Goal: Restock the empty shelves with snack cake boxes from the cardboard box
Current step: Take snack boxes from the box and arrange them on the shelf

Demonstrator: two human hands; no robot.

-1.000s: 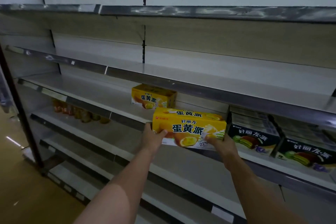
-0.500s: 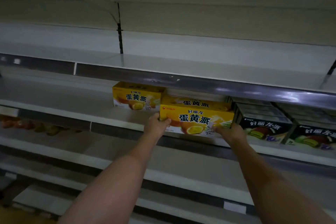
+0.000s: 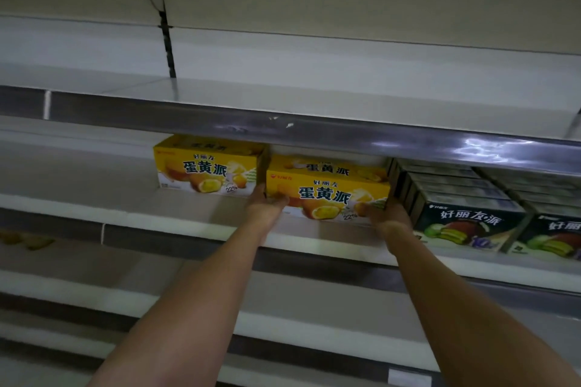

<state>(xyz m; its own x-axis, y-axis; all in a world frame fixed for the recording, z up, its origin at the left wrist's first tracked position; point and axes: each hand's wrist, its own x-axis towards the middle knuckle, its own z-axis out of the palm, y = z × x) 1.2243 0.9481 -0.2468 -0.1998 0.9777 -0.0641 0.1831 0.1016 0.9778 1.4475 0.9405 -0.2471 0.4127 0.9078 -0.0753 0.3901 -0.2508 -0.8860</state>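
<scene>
A yellow snack cake box [image 3: 327, 190] rests on the middle shelf [image 3: 195, 223], held at both ends. My left hand [image 3: 267, 206] grips its left end and my right hand [image 3: 388, 214] grips its lower right corner. Another yellow box [image 3: 206, 166] of the same kind stands just to its left, set further back on the same shelf. The cardboard box is out of view.
Dark boxes with green cakes [image 3: 468, 223] stand in rows right of the held box, touching it or nearly so. The shelf above [image 3: 283, 94] overhangs low with a shiny metal edge. Lower shelves [image 3: 94, 295] run below; some orange packets [image 3: 28, 240] lie at far left.
Both hands pushed the yellow box deeper onto the middle shelf, next to the dark boxes. The camera moved closer and tilted up.
</scene>
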